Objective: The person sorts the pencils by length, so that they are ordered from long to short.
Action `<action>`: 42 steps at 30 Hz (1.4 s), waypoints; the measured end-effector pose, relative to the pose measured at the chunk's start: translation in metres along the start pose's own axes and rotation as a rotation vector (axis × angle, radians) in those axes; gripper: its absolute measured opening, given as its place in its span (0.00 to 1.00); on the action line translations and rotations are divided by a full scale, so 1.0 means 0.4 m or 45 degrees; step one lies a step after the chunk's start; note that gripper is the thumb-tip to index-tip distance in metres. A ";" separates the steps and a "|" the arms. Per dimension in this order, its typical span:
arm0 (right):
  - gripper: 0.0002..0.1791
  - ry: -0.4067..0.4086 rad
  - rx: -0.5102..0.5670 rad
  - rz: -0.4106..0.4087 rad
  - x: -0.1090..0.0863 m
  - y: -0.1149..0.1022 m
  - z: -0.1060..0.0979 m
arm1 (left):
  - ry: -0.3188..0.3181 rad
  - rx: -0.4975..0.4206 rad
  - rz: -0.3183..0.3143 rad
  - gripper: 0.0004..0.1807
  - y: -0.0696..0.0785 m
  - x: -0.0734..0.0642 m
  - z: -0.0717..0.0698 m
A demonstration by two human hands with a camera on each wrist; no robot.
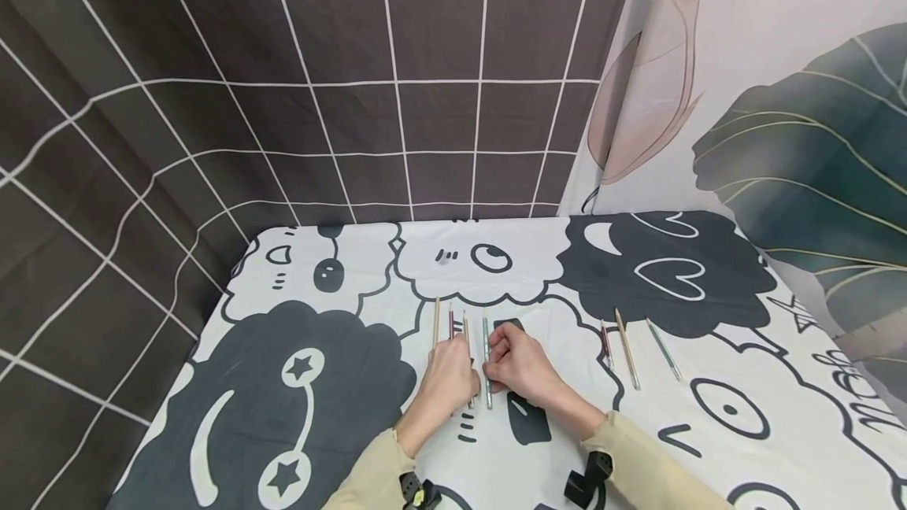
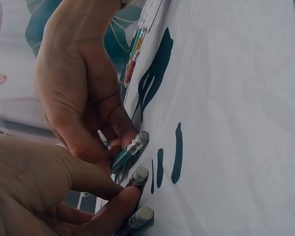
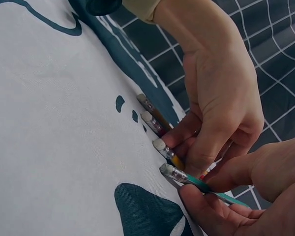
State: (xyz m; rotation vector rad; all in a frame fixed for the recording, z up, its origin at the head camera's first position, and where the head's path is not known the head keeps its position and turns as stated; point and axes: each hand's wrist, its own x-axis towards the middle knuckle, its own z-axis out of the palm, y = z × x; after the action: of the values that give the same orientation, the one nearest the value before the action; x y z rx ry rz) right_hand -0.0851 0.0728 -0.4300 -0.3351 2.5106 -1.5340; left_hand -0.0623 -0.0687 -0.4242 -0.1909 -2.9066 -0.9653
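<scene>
Partly covered by the left hand [image 1: 446,376], mid-counter [image 1: 354,415]: a red pencil [image 1: 451,324] and a gold pencil [image 1: 435,323]. Clamped in that same hand: a second gold pencil [image 3: 174,159]. Pinched in the right hand [image 1: 526,367]: a slim metallic-green pencil [image 1: 488,372], white eraser toward the near edge. Cut off: that near edge. Toward left and far edges, broad printed cloth; toward the right edge, three more pencils [image 1: 627,349], side by side, slanted.

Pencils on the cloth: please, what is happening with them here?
A person's left hand pinches a yellow pencil over a patterned cloth, and the right hand holds a green pencil beside it. Two more pencils lie to their left, and three others lie apart to the right.
</scene>
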 end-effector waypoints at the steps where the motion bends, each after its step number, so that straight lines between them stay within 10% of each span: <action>1: 0.17 0.005 -0.022 0.000 0.002 0.000 0.001 | 0.004 0.005 0.002 0.10 -0.001 0.000 0.001; 42: 0.14 -0.125 -0.105 -0.030 0.020 -0.007 0.010 | -0.016 0.064 0.001 0.08 0.004 -0.002 -0.005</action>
State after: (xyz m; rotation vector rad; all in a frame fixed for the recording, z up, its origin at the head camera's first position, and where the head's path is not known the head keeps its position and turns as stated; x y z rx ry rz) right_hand -0.0913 0.0658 -0.4295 -0.4424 2.5066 -1.3888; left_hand -0.0613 -0.0686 -0.4218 -0.1955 -2.9378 -0.8935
